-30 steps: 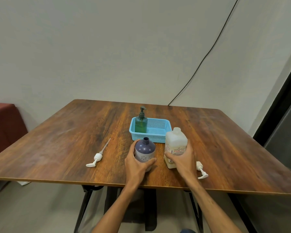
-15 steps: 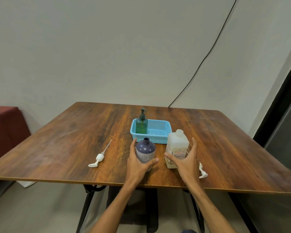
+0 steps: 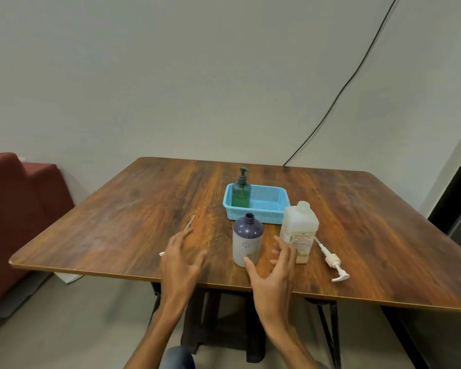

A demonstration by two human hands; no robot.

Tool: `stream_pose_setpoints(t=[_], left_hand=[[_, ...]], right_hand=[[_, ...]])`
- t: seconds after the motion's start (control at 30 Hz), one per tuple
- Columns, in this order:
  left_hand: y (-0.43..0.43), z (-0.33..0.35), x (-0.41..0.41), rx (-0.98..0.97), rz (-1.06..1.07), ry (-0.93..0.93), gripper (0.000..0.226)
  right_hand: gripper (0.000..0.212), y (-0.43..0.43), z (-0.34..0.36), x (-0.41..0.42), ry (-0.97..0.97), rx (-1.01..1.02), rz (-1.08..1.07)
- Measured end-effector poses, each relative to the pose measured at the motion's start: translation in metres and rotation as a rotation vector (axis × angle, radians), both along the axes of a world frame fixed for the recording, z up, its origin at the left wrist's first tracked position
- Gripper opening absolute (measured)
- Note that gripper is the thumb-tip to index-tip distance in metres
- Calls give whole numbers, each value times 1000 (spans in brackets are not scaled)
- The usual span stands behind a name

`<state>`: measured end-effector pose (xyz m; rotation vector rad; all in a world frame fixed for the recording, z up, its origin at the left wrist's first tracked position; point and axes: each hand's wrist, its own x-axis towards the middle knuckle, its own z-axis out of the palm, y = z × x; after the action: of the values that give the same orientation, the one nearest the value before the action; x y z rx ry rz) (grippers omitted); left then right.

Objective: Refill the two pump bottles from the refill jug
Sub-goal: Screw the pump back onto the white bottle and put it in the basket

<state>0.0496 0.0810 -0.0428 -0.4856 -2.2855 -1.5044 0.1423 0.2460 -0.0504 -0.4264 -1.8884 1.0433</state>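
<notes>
Head view, the only view supplied.

The purple bottle (image 3: pixel 248 239) stands upright at lower centre of the frame, near the front edge of the table (image 3: pixel 117 222), with its neck open and no pump fitted. The refill jug (image 3: pixel 299 231) stands upright just to its right, apart from it. Whether the jug's top is capped cannot be told. The green pump bottle (image 3: pixel 241 193), pump on, stands in the left end of the blue basket (image 3: pixel 266 211), behind the other two.

One loose pump (image 3: pixel 332 261) lies right of the jug. A second pump (image 3: pixel 190 226) lies at left, partly hidden by the left hand (image 3: pixel 180 262).

The left hand hovers left of the purple bottle, fingers spread, holding nothing. The right hand (image 3: pixel 274 272) hovers between bottle and jug, fingers loose and apart, also empty. Its thumb lies close to the bottle's base, but blur hides whether they touch.

Risks noted:
- The unheld, open bottle could be tipped by a passing hand.
- Its narrow neck invites spillage if the jug is tilted quickly or the bottle is not steadied.
- The right-hand pump could be swept off the table's front edge.
</notes>
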Motion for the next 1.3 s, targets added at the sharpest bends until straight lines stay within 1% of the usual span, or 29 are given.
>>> stream_pose_setpoints(t=[0.1,0.2,0.33,0.43,0.57,0.63,0.7,0.87,1.0,1.1,1.23,1.3], left_hand=[[-23,-8,-20,-123,90,-6,56],[-35,-17,-40,-233,138,-71,57],[-35,-27,-59,-294,129,-97,52],[-33,-34,-68,-336,154,-72,45],[-28,-33,-75,-371,205,-38,29],[-27,-33,-77,-362,207,-40,24],[-27,-27,-75,-321,188,-33,24],[-18,15,-58,-144,154,17,30],[-16,58,-50,-99,41,96,22],[-14,93,-40,-71,-25,163,24],[-8,134,-29,-27,-146,118,38],[-2,151,-25,-35,-178,119,30]], right_hand=[[97,-4,-6,-16,-48,-56,28],[106,-5,-10,-31,-108,-120,71],[105,-4,-15,-49,-152,-205,169],[102,-1,-17,-57,-162,-225,158],[96,3,-21,-63,-155,-225,143],[95,4,-22,-63,-151,-225,148],[93,5,-21,-63,-140,-222,149],[92,5,-23,-61,-127,-202,134],[94,4,-25,-62,-134,-193,120],[93,3,-26,-61,-138,-181,111],[93,2,-27,-60,-146,-163,93],[94,2,-26,-60,-152,-158,90]])
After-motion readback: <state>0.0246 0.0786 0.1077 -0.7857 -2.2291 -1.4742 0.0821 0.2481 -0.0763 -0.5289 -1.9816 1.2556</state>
